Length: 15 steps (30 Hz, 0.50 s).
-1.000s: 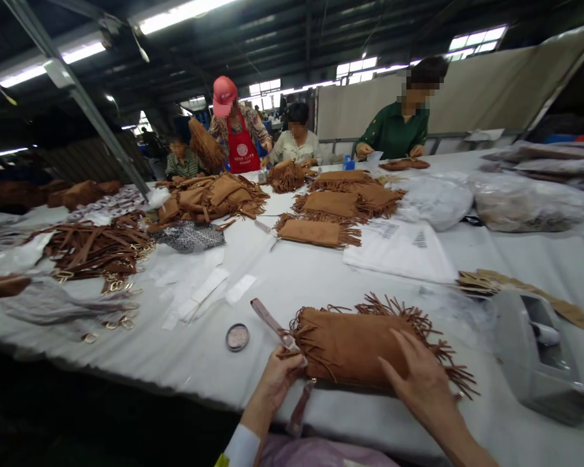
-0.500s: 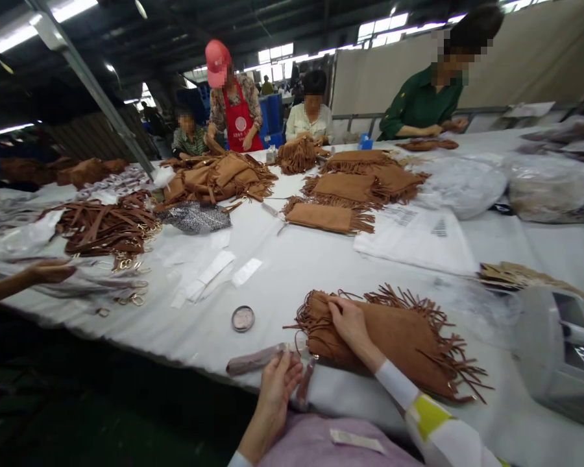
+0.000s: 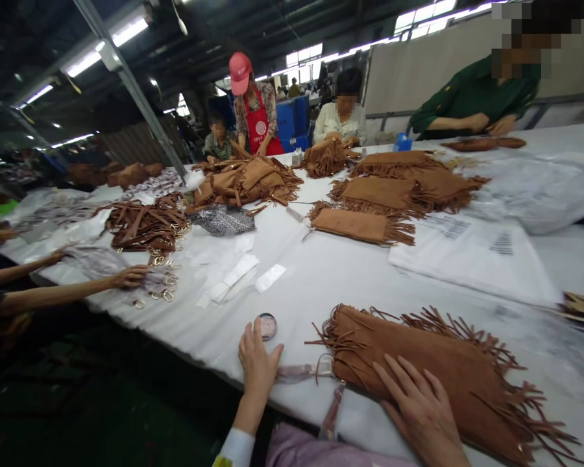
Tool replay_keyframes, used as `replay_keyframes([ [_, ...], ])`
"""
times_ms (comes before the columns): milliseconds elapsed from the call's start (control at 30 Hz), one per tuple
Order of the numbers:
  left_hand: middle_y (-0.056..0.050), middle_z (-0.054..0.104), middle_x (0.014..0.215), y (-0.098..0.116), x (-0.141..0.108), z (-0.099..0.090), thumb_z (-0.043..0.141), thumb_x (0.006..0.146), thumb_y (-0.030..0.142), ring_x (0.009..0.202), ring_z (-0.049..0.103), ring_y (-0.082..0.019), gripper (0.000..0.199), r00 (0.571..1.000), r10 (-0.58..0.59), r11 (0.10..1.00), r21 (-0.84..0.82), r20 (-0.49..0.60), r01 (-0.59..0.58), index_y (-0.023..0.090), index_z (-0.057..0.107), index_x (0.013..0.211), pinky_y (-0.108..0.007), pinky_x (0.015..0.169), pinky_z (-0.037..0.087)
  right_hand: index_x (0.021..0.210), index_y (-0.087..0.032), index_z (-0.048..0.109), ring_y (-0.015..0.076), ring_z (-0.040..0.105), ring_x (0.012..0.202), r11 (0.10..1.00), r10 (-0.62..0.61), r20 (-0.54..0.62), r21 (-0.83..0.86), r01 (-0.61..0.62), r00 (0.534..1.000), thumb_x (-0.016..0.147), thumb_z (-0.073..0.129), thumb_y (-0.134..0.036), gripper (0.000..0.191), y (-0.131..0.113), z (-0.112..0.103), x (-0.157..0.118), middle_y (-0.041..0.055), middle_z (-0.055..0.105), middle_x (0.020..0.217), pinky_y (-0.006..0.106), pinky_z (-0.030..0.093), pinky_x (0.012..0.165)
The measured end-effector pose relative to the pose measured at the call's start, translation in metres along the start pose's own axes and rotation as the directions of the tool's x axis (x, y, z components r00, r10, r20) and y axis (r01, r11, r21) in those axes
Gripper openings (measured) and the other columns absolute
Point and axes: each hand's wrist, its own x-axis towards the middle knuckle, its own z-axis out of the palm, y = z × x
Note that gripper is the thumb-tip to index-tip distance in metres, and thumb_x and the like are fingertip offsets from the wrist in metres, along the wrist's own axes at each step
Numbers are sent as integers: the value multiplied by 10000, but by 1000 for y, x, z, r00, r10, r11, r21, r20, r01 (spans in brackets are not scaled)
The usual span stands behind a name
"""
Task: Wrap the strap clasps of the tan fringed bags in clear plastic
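A brown fringed suede bag (image 3: 433, 363) lies flat on the white-covered table (image 3: 311, 292) in front of me. My right hand (image 3: 418, 395) rests on it with fingers spread. Near the table's front edge my left hand (image 3: 259, 357) is open, its fingertips beside a small round tin (image 3: 267, 326) with pale pink contents. Whether they touch the tin is hard to tell. A strap wrapped in clear film (image 3: 296, 371) runs from the bag's left end past my left hand. A second wrapped strap end (image 3: 331, 412) hangs toward the table edge.
Brown fringed bags (image 3: 379, 194) and a larger pile (image 3: 248, 178) lie farther back. Brown straps with metal clasps (image 3: 141, 224) are at left, near another person's hand (image 3: 129, 277). Paper strips (image 3: 238, 272), a printed white bag (image 3: 477, 256) and clear plastic (image 3: 540, 188) lie around. Several people work across the table.
My left hand has left the wrapped strap and reached forward to the tin. My right hand has slid from the bag's left end toward its middle. The view has shifted.
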Motion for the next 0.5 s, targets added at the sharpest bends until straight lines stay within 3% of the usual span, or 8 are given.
replay_keyframes([
  [167,-159,543,1253,-19,19,18,570,805,331,1090,545,-285,596,986,130,989,57,101,-136,183,380,1350,-413,878,444,1176,-311,608,280,491,1156,997,-71,-32,2,71,997,746,664,-372,437,3,-2,3,68,616,1244,461,273,1006],
  [267,-161,569,1215,-35,38,29,500,826,358,1087,551,-298,562,974,217,975,41,61,-219,147,393,1335,-432,877,449,1190,-317,587,256,481,1162,992,-125,72,-22,127,990,770,640,-315,423,0,-10,3,60,595,1270,442,288,995],
  [333,-180,575,1192,-38,56,36,488,817,407,1075,549,-337,567,984,173,983,62,-34,-171,145,427,1317,-489,873,440,1189,-319,579,256,472,1166,994,-104,118,-13,107,987,779,627,-324,413,-5,-9,10,63,577,1288,452,298,990],
  [400,-154,618,1122,-33,65,39,488,800,418,1050,558,-346,509,981,180,983,-21,-75,-182,186,502,1252,-510,870,439,1183,-330,570,250,464,1166,997,-71,123,-4,72,990,796,611,-334,389,-10,-4,20,53,577,1282,456,307,985],
  [500,-83,677,952,-11,49,37,483,799,377,975,597,-305,307,951,307,933,-206,35,-293,257,625,1043,-452,868,463,1179,-336,557,241,458,1160,1000,-24,94,-3,24,995,827,585,-364,355,-17,8,35,46,578,1270,455,320,977],
])
